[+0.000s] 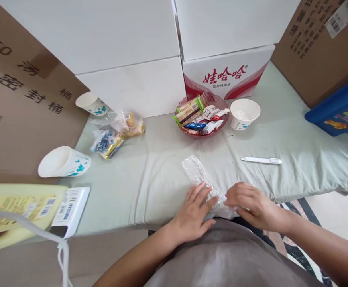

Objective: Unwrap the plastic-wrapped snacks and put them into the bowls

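A strip of clear, crinkled plastic wrap (195, 167), bumpy like bubble wrap, lies at the front edge of the cloth-covered table. My left hand (194, 211) rests flat on its middle with the fingers spread. The near right end of the wrap is pinched in the curled fingers of my right hand (253, 204). My fingers partly cover the wrap, and I cannot make out whether anything is inside it. Beyond my right hand lies a slim white box cutter (261, 160).
A red glass bowl (202, 134) of wrapped snacks stands behind, beside a paper cup (242, 123). Bagged snacks (111, 137) and two more paper cups, one tipped (78, 163), are at left. A yellow jug (18, 211) lies front left. Cartons (132, 93) wall the back.
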`<state>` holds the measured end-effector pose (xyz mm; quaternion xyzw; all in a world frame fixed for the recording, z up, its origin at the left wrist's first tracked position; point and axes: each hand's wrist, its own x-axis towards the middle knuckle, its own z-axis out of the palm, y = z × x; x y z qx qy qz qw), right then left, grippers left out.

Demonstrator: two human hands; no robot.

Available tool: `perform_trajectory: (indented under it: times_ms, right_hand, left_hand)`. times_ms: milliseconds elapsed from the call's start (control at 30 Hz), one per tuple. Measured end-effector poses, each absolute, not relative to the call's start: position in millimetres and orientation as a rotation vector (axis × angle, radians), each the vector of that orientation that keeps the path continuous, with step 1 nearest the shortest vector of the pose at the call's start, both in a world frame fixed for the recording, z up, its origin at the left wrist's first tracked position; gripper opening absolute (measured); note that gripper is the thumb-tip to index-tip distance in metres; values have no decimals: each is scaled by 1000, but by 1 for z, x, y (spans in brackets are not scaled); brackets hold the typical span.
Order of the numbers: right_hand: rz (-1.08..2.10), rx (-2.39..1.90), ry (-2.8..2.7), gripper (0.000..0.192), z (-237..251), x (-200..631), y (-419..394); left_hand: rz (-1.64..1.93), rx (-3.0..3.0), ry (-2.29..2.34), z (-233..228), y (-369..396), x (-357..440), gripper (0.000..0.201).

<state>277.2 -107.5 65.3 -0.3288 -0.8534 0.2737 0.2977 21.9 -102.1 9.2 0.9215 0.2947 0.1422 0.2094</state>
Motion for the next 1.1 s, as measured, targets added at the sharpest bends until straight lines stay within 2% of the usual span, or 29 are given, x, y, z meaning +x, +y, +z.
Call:
perform_trajectory:
  times_ms: [167,367,600,833,967,1100]
  right_hand:
    - [906,-1102,-2102,27,61,245,-51]
    - [1021,-1304,-2078,41,32,199,13]
    - [674,-1448,-2222,38,5,184,21]
    - [552,-1400,-2280,35,-1,183,17]
    - [390,-1315,-2395,33,-2,187,18]
    - [114,-1491,-2295,27,6,206,27]
  left_hand:
    - [810,2211,1012,-1,-105,12,65]
    - [924,2084,1124,-15,-109,12,76]
    - [892,2307,1075,-2,-105,19,46]
    - [971,2392,1255,24,-53,13,10]
    - [690,2581,1327,13,-17,14,8]
    - [680,2572,1350,-2,-10,13,9]
